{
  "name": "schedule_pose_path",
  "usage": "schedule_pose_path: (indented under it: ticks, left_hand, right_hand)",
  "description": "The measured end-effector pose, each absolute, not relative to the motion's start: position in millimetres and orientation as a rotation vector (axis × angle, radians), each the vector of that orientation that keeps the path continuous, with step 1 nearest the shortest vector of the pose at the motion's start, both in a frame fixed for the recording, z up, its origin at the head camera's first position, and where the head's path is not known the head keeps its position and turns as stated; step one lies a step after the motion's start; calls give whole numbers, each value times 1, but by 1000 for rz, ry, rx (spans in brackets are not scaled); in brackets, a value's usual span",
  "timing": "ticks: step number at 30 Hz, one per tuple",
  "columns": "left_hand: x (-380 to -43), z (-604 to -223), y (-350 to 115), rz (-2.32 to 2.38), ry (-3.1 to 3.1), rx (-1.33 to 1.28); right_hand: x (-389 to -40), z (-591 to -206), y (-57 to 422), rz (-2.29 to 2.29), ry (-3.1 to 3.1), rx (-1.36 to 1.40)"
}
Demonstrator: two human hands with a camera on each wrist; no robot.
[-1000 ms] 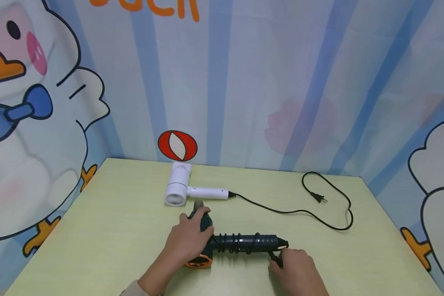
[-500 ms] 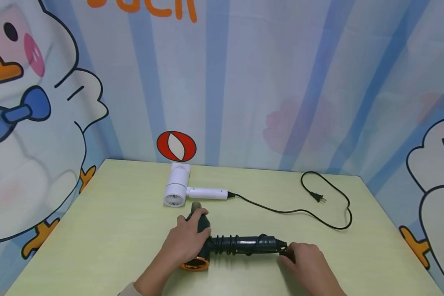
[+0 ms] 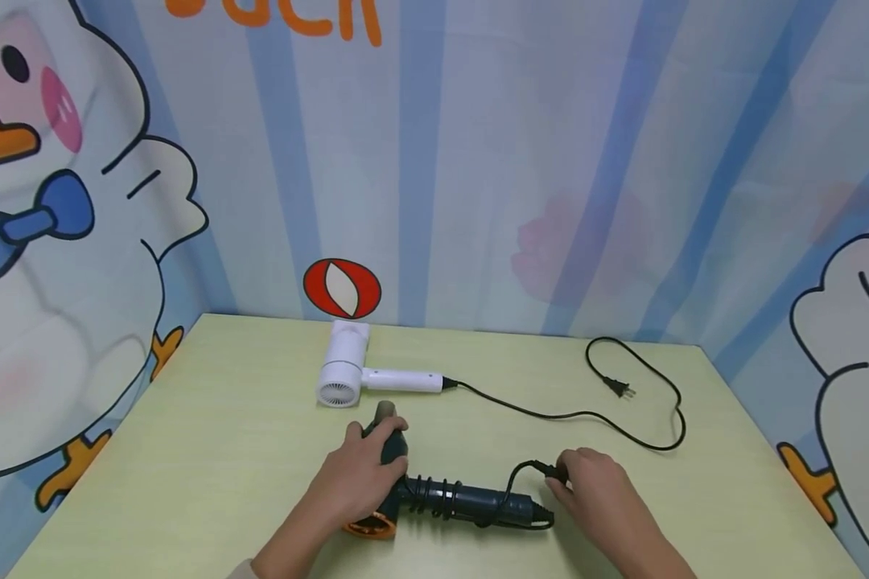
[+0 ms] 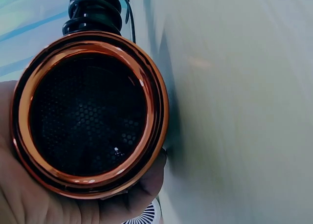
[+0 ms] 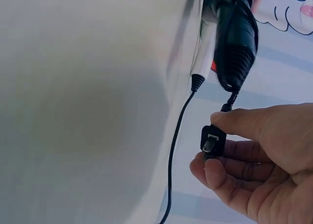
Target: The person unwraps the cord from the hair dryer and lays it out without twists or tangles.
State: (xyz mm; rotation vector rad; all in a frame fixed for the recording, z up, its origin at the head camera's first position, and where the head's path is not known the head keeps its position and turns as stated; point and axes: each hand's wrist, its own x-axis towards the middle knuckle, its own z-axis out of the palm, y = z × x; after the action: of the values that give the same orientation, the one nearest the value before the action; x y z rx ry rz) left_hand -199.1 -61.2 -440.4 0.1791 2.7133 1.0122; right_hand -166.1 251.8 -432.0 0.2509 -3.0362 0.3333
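Note:
My left hand point(image 3: 351, 478) grips the head of a dark green hair dryer point(image 3: 478, 502) lying near the front of the table. Its copper-coloured rim point(image 4: 156, 106) faces the left wrist camera, with a honeycomb grille inside. The dryer's black cord point(image 3: 445, 498) is coiled round the handle, which points right. Off the handle's end, my right hand point(image 3: 608, 490) pinches the plug point(image 5: 213, 140) on that cord between thumb and fingers. A loose loop of cord rises from the handle to the plug. Part of the dryer's head is hidden under my left hand.
Behind lies a white hair dryer point(image 3: 343, 362), its black cord point(image 3: 521, 406) running right across the pale table point(image 3: 188, 450) to a two-pin plug point(image 3: 618, 388). A striped cartoon curtain point(image 3: 478, 161) stands at the table's back edge.
My right hand has moved away from me and slightly right with the plug, lifting a loop of cord off the handle. The dark dryer has shifted slightly toward me, still under my left hand.

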Motion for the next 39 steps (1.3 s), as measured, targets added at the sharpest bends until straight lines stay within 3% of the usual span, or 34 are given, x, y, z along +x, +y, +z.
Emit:
schedule_pose_path:
  ticks: [15, 39]
  left_hand:
    - [-200, -441, -60, 932, 2783, 196]
    - [-204, -435, -56, 986, 2823, 198]
  right_hand:
    - [-173, -445, 232, -47, -2829, 492]
    - [-181, -442, 221, -155, -2860, 491]
